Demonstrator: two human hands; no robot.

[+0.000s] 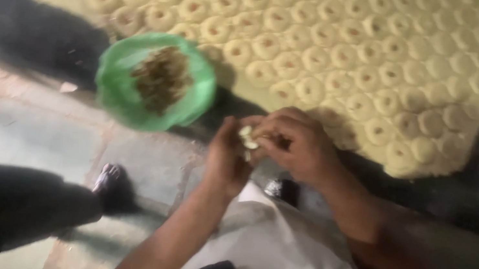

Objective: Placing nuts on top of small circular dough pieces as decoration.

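Both hands, left (228, 155) and right (297, 143), pinching one dough piece (247, 140); green bowl (153, 81) just left, dough rounds (309, 35) beyond.

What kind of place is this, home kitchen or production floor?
Probably a small hand-production food workshop, worked at floor level. A large sheet of dimpled dough rounds lies on the ground, a green bowl of brown filling sits beside it, and both hands shape a small pale piece over a stone floor.
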